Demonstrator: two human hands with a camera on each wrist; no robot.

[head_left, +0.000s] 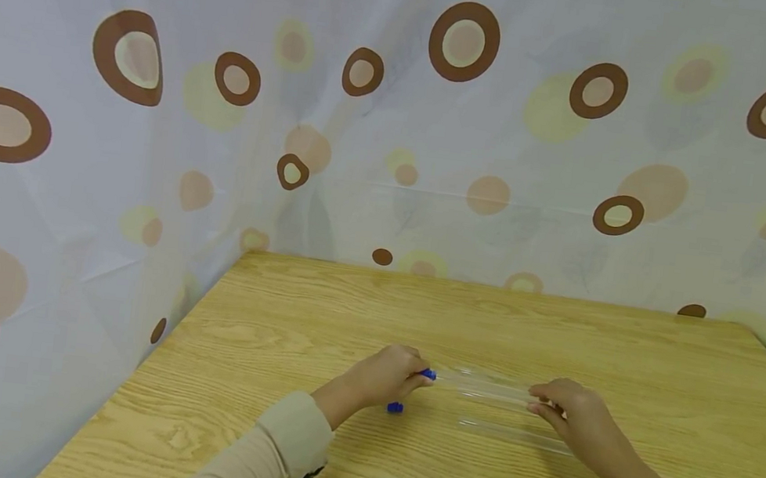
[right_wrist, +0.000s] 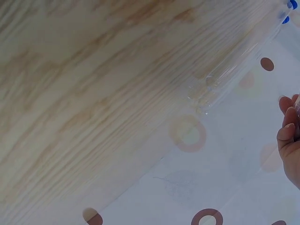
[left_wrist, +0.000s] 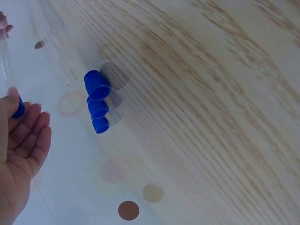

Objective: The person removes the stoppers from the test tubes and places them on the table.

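At the middle of the table, my left hand (head_left: pixel 387 377) pinches a small blue cap (head_left: pixel 428 373) between thumb and fingers. In the left wrist view the left hand (left_wrist: pixel 23 150) has the blue cap (left_wrist: pixel 19 108) at its fingertips, other fingers loosely bent. A clear tube (head_left: pixel 448 377) runs from that cap toward my right hand (head_left: pixel 578 423), whose thumb and fingers pinch its other end. The right wrist view catches only part of the right hand (right_wrist: pixel 290 140). On the table below the hands lies another clear tube (head_left: pixel 503 432).
Three loose blue caps (left_wrist: pixel 97 89) stand in a row on the wooden table (head_left: pixel 250 413), beside my left hand. More clear tubes (right_wrist: pixel 229 70) lie close together on the wood. A patterned sheet (head_left: pixel 381 128) hangs behind and at the left.
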